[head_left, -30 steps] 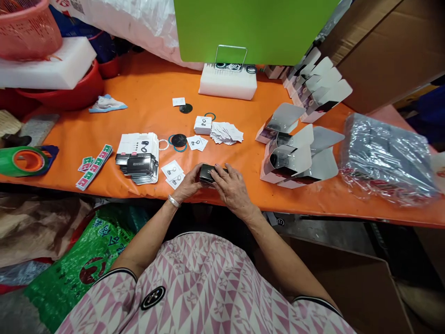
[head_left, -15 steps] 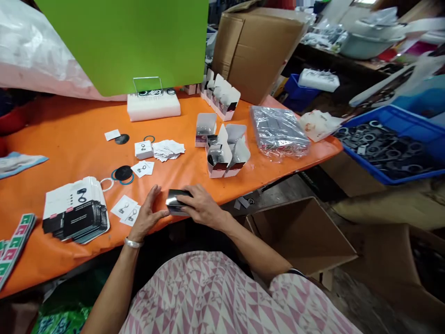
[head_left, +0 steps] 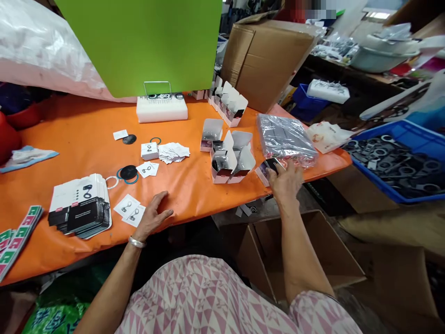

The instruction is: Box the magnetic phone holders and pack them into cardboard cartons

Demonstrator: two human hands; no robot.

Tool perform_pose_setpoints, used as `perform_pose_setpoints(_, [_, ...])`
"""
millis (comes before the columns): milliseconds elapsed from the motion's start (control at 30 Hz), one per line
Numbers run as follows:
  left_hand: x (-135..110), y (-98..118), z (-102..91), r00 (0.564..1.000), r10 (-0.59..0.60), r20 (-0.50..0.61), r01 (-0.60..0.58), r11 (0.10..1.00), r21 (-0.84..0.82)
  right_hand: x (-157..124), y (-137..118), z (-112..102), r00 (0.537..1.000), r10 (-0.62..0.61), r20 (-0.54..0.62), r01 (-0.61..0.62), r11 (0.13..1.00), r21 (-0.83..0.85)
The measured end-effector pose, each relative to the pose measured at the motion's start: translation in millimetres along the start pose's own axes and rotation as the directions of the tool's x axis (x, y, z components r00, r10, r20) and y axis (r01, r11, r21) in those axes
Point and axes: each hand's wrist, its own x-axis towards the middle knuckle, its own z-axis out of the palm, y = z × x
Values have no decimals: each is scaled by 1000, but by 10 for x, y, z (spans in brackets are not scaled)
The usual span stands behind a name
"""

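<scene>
My left hand (head_left: 153, 217) rests at the front edge of the orange table, fingers apart and nothing in it. Beside it lie two white printed cards (head_left: 129, 209). Far to the right, my right hand (head_left: 287, 182) grips a small closed carton (head_left: 263, 173) with a dark top, its side pale and printed. That carton sits close to the table's right edge, just in front of a plastic-wrapped grey stack (head_left: 285, 137). Between the hands stand several open small boxes (head_left: 222, 176) with dark contents in clear wrap.
Folded flat cartons (head_left: 83, 204) lie at left, near black discs (head_left: 128, 172) and rings. A white foam block (head_left: 162, 110) stands at the back. Below the right edge is an open cardboard box (head_left: 309, 260); beyond, a blue crate (head_left: 399, 157) of dark parts.
My right hand has carried the small carton from beside my left hand to the table's right side. My left hand has stayed by the front edge, now apart from the carton.
</scene>
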Motion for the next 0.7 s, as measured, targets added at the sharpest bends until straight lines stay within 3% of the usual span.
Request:
perform_pose_setpoints(100, [2,-13,7,1000,14,-3,-14,1000,3,-55,-443,-167,987,-125,-99,124,992,-17])
perform_pose_setpoints(300, [-23,-35,14,1000,6,-29,-9,996,-91,-169,-1377,-231,952,-304,40,304,953,12])
perform_pose_setpoints(400, [-58,9,18,998,-34,-61,20,976,-216,-346,-1694,-325,889,-456,-37,457,880,126])
perform_pose_setpoints(500, [-75,111,-34,993,-32,-116,-7,948,-319,-603,-1976,-456,795,-596,-111,593,727,347])
perform_pose_setpoints(600, [-100,186,-149,988,32,-151,-77,948,-307,-777,-2254,-478,743,-664,-77,552,544,632])
perform_pose_setpoints(667, [-130,173,-220,990,44,-134,-81,957,-277,-758,-2418,-419,718,-696,7,429,450,783])
perform_pose_setpoints(700, [-147,150,-243,991,42,-130,-75,961,-265,-700,-2487,-376,684,-726,66,344,401,849])
